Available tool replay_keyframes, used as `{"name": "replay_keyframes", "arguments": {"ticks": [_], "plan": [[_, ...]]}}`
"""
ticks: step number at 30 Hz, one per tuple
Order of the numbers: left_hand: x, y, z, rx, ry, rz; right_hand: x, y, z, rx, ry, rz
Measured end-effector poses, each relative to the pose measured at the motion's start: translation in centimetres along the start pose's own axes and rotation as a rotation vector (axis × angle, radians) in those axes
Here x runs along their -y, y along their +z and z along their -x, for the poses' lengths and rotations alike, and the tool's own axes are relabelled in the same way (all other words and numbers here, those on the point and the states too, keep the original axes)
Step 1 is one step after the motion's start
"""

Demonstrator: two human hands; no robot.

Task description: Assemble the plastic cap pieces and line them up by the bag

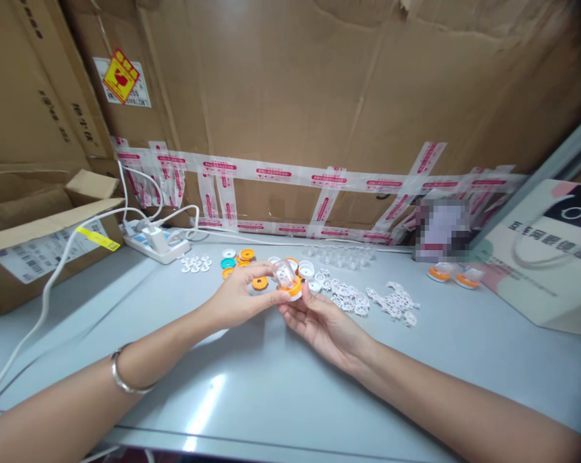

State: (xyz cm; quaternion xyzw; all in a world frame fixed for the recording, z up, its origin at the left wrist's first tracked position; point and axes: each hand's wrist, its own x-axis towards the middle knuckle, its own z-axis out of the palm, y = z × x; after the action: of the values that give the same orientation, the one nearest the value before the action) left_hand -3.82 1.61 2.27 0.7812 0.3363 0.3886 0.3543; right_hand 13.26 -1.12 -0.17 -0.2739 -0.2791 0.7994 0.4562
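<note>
Both hands hold one small clear-domed capsule [287,278] with an orange ring and a white base, tilted above the table. My left hand [244,294] grips it from the left, thumb on the orange ring and fingers by the dome. My right hand [319,321] closes on the base from the lower right. White pieces show inside the dome. Just behind the hands lie orange rings [260,283], a teal ring [228,263] and white rings [306,269]. White openwork pieces [350,298] are spread to the right.
Clear domes [341,256] stand in rows at the back. Small white parts [195,263] lie left, near a power strip [157,244] with cables. Two domed capsules [439,272] sit at right beside a printed box [545,257]. An open carton [44,231] stands left; large cardboard [280,96] walls the back.
</note>
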Motion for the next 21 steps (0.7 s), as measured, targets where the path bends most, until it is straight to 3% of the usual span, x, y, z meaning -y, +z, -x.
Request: {"name": "replay_keyframes", "arguments": {"ticks": [8, 15, 21], "plan": [[0.2, 0.0, -0.1, -0.023, -0.039, -0.060, 0.3, 0.1, 0.0, -0.035, 0.018, 0.036], [0.2, 0.9, 0.2, -0.078, 0.024, -0.137, 0.2, -0.1, -0.2, -0.157, -0.099, 0.017], [0.4, 1.4, 0.3, -0.115, -0.010, -0.129, 0.0, 0.3, -0.1, -0.118, -0.104, -0.044]]}}
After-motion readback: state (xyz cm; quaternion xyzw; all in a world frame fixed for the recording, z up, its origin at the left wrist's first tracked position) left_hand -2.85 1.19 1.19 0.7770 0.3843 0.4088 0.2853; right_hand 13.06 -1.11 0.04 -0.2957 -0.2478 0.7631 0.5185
